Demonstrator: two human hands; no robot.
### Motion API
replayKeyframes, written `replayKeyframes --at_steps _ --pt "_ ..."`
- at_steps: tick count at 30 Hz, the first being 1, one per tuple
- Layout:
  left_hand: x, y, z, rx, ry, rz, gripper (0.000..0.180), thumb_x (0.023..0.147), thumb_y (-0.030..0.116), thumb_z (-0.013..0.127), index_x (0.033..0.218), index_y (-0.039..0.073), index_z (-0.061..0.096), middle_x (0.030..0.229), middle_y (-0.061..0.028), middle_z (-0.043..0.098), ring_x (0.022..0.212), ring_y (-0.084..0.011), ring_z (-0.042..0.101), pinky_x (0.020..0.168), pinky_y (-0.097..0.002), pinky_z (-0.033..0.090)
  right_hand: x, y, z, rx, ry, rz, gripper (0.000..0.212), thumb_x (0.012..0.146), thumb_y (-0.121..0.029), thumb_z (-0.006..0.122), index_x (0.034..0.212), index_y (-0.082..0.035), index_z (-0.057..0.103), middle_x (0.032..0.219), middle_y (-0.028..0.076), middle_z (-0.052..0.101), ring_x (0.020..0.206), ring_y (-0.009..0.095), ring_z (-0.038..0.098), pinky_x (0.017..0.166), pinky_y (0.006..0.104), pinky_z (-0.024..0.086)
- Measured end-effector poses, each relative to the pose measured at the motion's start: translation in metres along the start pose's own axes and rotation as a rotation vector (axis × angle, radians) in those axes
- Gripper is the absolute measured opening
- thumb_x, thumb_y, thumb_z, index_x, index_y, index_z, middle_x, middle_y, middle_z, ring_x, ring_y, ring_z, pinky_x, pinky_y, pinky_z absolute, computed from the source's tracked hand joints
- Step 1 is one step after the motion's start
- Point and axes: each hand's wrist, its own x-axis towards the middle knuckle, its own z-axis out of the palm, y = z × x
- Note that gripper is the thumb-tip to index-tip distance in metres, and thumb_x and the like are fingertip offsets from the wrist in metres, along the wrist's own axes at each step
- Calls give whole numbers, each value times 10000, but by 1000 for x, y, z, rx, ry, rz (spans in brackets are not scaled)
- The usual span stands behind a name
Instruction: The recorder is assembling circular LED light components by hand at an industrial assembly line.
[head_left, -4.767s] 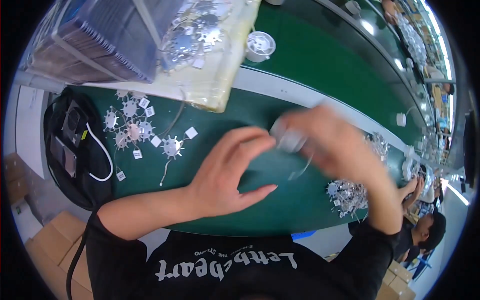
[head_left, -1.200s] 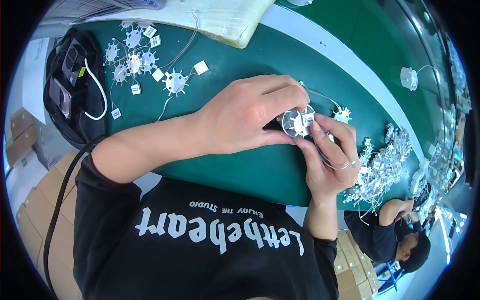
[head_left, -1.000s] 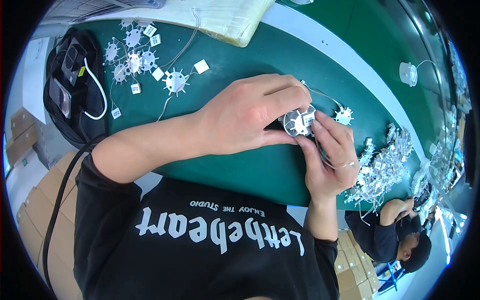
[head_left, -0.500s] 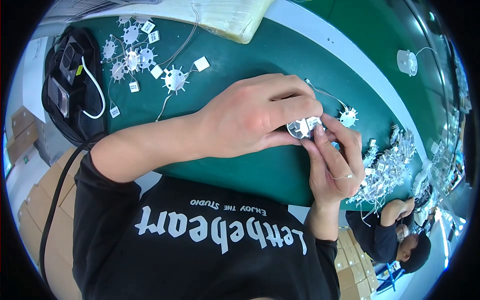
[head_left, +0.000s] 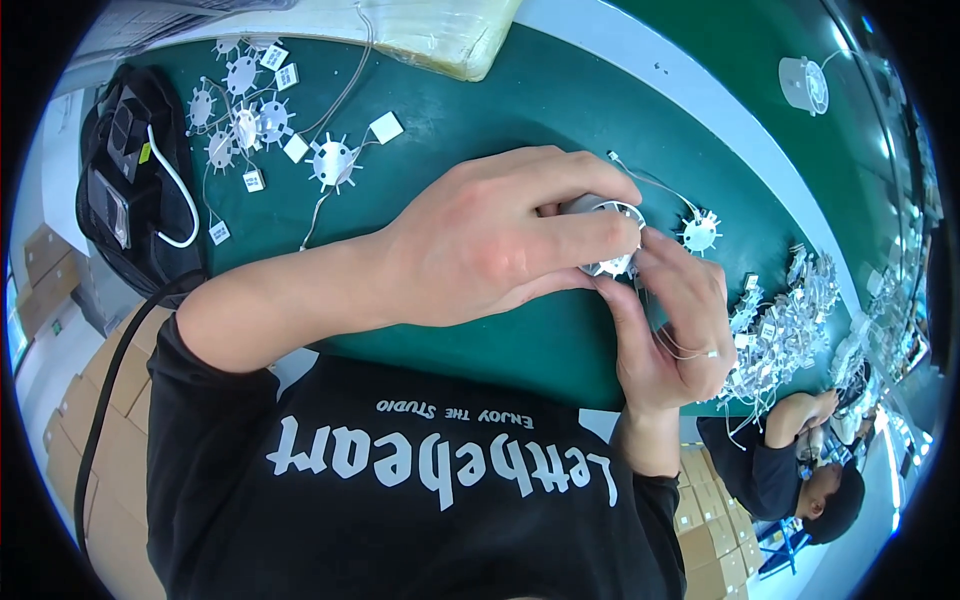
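Over the green table, my left hand [head_left: 510,232] is closed around a round white cup-like housing [head_left: 588,205], its fingers lying across the open face. Inside the rim, part of a silvery disc with tabs shows, mostly covered by those fingers. My right hand [head_left: 685,325] meets the housing from the right, index finger and thumb bent against its edge. A thin pale wire [head_left: 678,347] with a small plug hangs across the right palm. What the right fingertips pinch, if anything, is hidden. Just beyond the right hand lies a tabbed disc [head_left: 700,231] on a wire.
Several tabbed discs [head_left: 242,75] with wires and white square pads lie at the far left. A tangled pile of wired parts [head_left: 775,340] sits at right. A black bag [head_left: 140,190] holds devices at left. Another white housing [head_left: 803,85] stands far right; a co-worker [head_left: 780,460] is at lower right.
The housing has turned in my left hand, and its rim shows more now. The small white pad under my right thumb is no longer visible. The whole view has shifted slightly.
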Motion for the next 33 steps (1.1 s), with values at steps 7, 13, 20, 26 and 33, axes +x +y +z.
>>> replayKeyframes --at_steps 7,13,20,26,33 --pt "3 0 0 -47 40 -60 519 700 84 946 1161 71 708 1267 -117 747 1061 -306 758 831 -381 648 3 -3 -3 -67 -59 -72 380 741 40 940 1096 32 804 1101 220 786 837 252 683 734 311 557" --pt "3 0 -2 12 12 -47 523 699 101 960 1152 53 702 1205 -109 770 1060 -294 771 846 -372 656 1 -10 4 -56 -66 -45 319 763 82 910 1064 33 816 1054 183 778 843 243 688 705 290 552" --pt "3 0 -4 12 3 -68 475 738 111 962 1126 49 695 1195 -104 775 1057 -290 776 848 -369 656 -14 16 -12 4 -62 19 330 750 50 928 1063 2 835 1061 134 768 849 211 690 642 310 557" --pt "10 -2 -3 21 31 -43 482 738 126 968 1130 58 695 1195 -104 779 1053 -298 778 859 -370 652 -9 -1 -20 -297 -220 66 338 787 66 892 1112 13 813 1104 139 766 984 242 741 835 338 597" --pt "15 15 -12 -5 120 231 567 764 112 975 1236 32 673 1263 -142 766 1120 -312 769 960 -395 619 30 -19 -37 297 -93 337 455 892 33 848 1331 28 729 1231 153 769 1107 246 755 958 350 596"
